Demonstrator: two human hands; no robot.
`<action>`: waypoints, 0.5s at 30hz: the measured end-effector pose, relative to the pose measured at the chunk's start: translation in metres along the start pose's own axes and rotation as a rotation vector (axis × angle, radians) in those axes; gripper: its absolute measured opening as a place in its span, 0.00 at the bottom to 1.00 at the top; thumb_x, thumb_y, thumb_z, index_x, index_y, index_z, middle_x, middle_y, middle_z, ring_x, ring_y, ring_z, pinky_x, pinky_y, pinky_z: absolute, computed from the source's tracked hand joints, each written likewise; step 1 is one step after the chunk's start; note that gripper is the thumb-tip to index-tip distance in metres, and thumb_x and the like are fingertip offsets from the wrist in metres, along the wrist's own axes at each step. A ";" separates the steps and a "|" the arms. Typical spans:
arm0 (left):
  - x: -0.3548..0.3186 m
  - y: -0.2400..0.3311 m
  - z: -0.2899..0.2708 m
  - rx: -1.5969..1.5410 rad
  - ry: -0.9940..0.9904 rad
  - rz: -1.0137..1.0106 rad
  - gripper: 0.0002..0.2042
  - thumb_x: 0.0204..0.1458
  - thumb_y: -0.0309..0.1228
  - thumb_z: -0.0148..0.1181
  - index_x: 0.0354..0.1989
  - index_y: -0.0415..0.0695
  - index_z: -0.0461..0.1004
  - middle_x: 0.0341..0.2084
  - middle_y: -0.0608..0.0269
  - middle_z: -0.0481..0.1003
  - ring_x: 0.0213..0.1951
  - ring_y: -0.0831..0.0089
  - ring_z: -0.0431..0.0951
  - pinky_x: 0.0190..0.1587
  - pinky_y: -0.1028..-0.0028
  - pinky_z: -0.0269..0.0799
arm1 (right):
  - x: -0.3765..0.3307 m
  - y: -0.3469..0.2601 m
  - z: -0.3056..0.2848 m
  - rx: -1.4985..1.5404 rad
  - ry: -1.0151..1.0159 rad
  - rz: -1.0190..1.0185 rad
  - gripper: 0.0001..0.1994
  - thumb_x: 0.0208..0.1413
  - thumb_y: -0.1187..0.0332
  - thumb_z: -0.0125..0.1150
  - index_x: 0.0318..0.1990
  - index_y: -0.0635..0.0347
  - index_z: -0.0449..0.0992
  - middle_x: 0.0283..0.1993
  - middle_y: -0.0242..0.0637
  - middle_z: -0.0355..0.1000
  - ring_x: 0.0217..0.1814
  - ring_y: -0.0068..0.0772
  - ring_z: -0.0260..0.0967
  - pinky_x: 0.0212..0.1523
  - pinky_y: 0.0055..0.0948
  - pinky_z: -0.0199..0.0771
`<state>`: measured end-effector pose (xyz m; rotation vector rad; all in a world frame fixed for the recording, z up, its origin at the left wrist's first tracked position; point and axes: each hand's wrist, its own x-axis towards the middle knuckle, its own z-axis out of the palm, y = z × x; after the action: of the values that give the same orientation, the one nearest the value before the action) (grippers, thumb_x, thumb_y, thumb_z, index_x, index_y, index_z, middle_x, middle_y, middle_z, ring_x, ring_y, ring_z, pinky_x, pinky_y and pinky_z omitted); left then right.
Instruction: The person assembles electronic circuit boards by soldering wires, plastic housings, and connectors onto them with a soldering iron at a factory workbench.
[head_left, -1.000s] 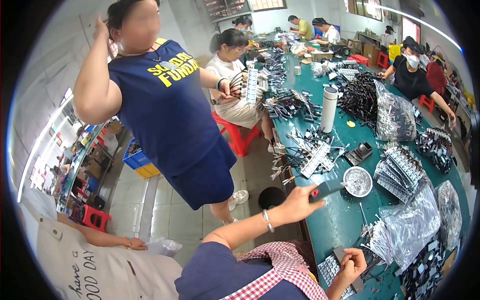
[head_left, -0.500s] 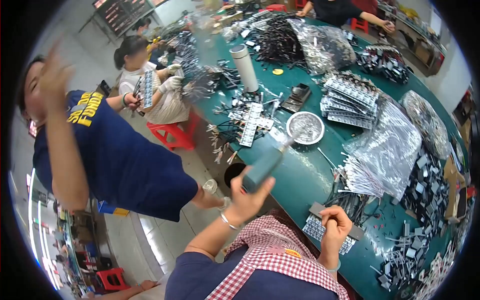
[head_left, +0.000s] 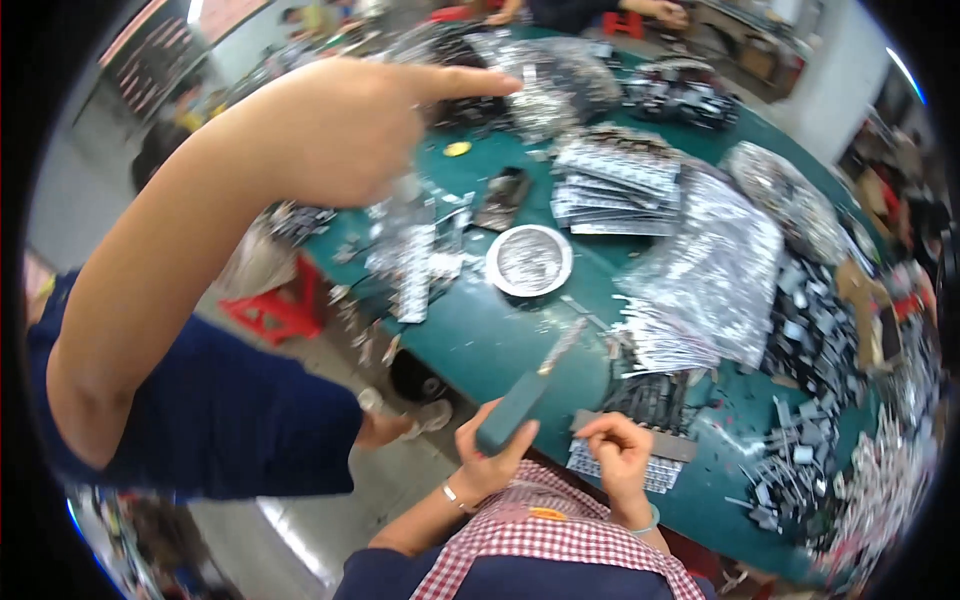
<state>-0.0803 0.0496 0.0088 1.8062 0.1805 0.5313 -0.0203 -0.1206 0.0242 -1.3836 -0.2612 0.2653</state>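
My left hand (head_left: 482, 465) is wrapped round a green handheld electric screwdriver (head_left: 512, 412), whose thin shaft tilts up and to the right over the table. At the table's near edge, my right hand (head_left: 622, 458) is curled with thumb and fingers together; what they hold, if anything, is too small to make out. Beneath and beside that hand lie a grey flat bar (head_left: 675, 446) and a white gridded panel (head_left: 655, 475). Beyond the screwdriver tip stands a white bowl (head_left: 493, 275) of small shiny pieces, too fine to name.
A co-worker's outstretched arm and pointing hand (head_left: 350, 130) cross the upper left, above the table (head_left: 470, 345). Stacked panels (head_left: 620, 185), plastic bags (head_left: 715, 255), bundled white leads (head_left: 665, 335) and dark small parts (head_left: 825, 340) cover the right side. A red stool (head_left: 270, 315) stands left.
The view has shifted, so the table sits further left. The co-worker's raised arm has swung across toward the table, pointing right. My left hand keeps the screwdriver, now nearer my right hand.
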 end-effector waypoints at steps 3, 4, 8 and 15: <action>0.009 0.005 -0.001 0.022 0.015 0.134 0.20 0.44 0.21 0.65 0.48 0.34 0.71 0.43 0.56 0.75 0.42 0.75 0.75 0.44 0.76 0.70 | -0.001 0.003 -0.003 0.039 -0.037 0.038 0.12 0.44 0.84 0.43 0.31 0.67 0.74 0.23 0.28 0.66 0.23 0.12 0.58 0.23 0.14 0.57; 0.010 0.007 0.000 0.006 -0.016 0.142 0.20 0.44 0.21 0.65 0.48 0.34 0.71 0.43 0.56 0.75 0.42 0.75 0.75 0.44 0.76 0.70 | -0.002 -0.002 -0.003 0.033 -0.003 0.030 0.12 0.44 0.84 0.43 0.31 0.67 0.74 0.23 0.28 0.66 0.23 0.12 0.58 0.23 0.14 0.57; 0.025 0.005 0.009 -0.077 -0.108 0.054 0.19 0.46 0.21 0.62 0.48 0.34 0.70 0.43 0.56 0.74 0.38 0.76 0.74 0.40 0.76 0.69 | 0.010 -0.011 -0.006 0.016 0.129 0.030 0.13 0.44 0.85 0.41 0.34 0.68 0.72 0.27 0.28 0.63 0.24 0.11 0.56 0.26 0.13 0.58; 0.008 -0.012 0.007 -0.119 -0.182 -0.042 0.17 0.49 0.22 0.59 0.49 0.34 0.69 0.42 0.58 0.74 0.31 0.78 0.72 0.32 0.77 0.67 | 0.002 -0.012 -0.027 -0.009 0.118 0.044 0.09 0.46 0.83 0.44 0.33 0.68 0.71 0.25 0.26 0.63 0.25 0.09 0.56 0.26 0.13 0.57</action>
<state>-0.0687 0.0501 -0.0020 1.7200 0.0602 0.3392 -0.0091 -0.1474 0.0318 -1.4094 -0.1343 0.2184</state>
